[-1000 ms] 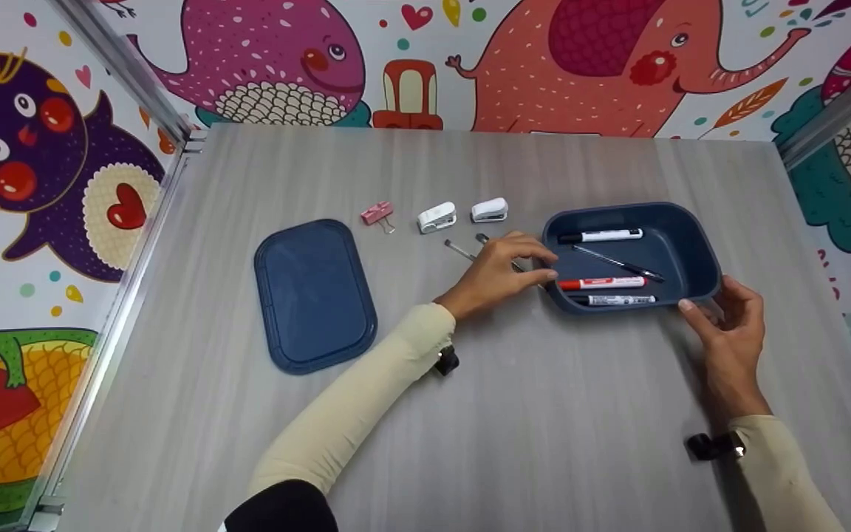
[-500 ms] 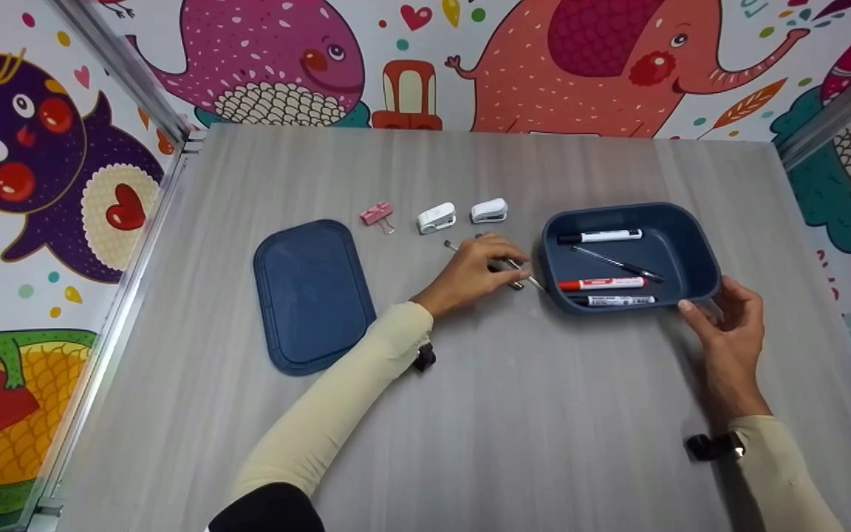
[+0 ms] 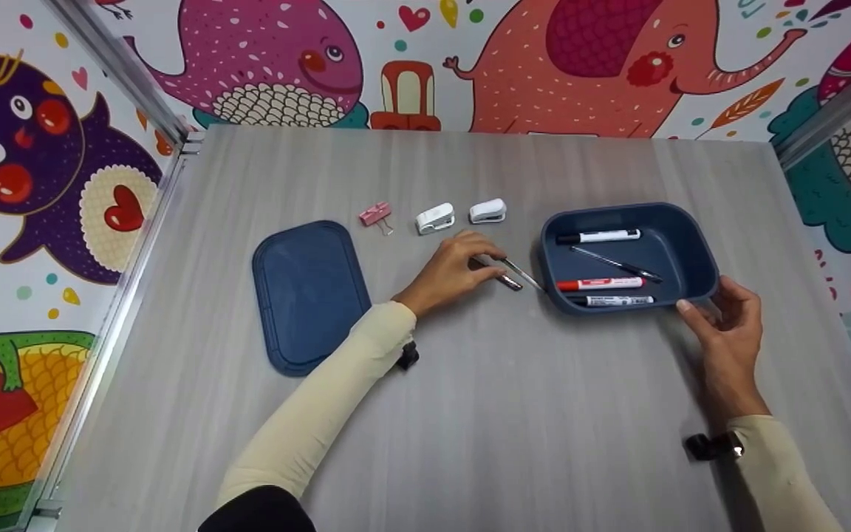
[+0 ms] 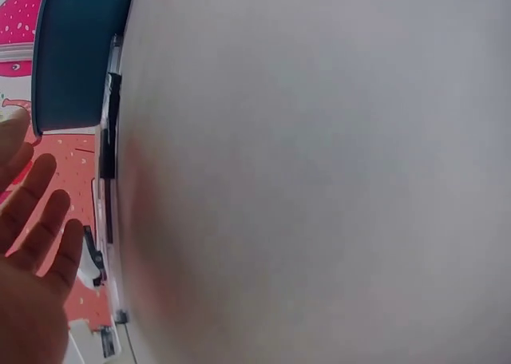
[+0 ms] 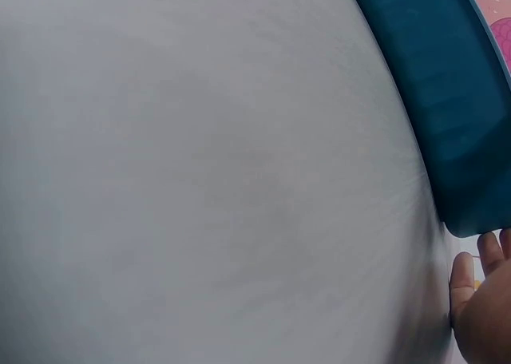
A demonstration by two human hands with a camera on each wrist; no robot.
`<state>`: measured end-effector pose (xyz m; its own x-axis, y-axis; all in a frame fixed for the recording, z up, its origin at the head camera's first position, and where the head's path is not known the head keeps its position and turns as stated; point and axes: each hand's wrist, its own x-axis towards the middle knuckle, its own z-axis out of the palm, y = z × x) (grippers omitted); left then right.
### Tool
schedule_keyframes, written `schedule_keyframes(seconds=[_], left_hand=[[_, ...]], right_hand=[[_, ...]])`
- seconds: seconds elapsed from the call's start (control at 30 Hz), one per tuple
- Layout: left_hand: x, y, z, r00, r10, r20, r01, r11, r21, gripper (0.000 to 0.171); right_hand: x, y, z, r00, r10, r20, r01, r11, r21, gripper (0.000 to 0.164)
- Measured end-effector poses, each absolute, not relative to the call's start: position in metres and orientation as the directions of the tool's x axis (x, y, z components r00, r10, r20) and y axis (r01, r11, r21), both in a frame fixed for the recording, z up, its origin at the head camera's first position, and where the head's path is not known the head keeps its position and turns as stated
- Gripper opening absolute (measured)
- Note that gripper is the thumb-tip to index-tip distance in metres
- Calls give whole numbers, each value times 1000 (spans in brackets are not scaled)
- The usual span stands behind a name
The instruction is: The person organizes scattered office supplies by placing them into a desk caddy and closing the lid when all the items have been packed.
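In the head view my left hand (image 3: 455, 270) hovers over two slim pens on the table, a clear one (image 3: 523, 273) leaning toward the box and a darker one (image 3: 508, 282). Its fingers are loosely bent; the left wrist view shows them spread, with nothing held, beside a pen with a black grip (image 4: 109, 132). My right hand (image 3: 734, 336) holds the near right corner of a dark blue box (image 3: 700, 255), thumb at the front rim. Inside lie a black-capped marker (image 3: 603, 236), a clear pen (image 3: 621, 266), a red marker (image 3: 603, 284) and a white marker (image 3: 617, 301).
A dark blue lid (image 3: 315, 295) lies left of the left hand. Behind the hand sit a pink binder clip (image 3: 375, 213) and two white mini staplers, a left one (image 3: 435, 219) and a right one (image 3: 487, 210). Cartoon-printed walls (image 3: 270, 66) bound the table.
My left hand has drawn back left from the box's left rim, uncovering the front ends of the two pens. The right hand and the box stay in place.
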<state>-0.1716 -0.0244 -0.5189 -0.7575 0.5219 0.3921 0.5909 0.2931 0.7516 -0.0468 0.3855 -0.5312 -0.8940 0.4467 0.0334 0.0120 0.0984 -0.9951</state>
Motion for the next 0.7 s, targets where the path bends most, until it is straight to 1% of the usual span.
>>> schedule_keyframes(seconds=[0.23,0.53,0.7], left_hand=[[-173,-34,-523,-715,536,449,666,328,670,20],[-178,-39,-530,-719,511,471,662,297,689,20],[-189,-42,-552,-728,491,478,661,316,681,19]], right_hand=[[-48,385,-531,-891,451,60,-19,95,-995,71],[-48,385,-531,-889,455,59,-6,115,-993,70],[-49,385,-531,-887,458,66,-16,113,-994,70]])
